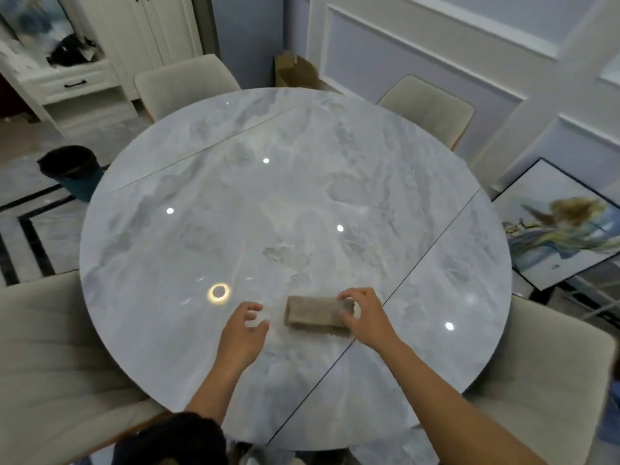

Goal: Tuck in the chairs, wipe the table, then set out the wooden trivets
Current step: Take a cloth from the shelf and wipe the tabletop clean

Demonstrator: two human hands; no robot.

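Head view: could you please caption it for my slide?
Right hand grips a folded beige cloth on the round marble table; left hand open beside it.

No text, label, brand or number can be read anywhere in the dining-room scene. Dark marks on the framed painting [563, 226], right of frame, are too blurred to make out.

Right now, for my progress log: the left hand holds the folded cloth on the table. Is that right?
No. The head view shows the right hand holding the folded cloth on the table; the left hand is beside it, empty.
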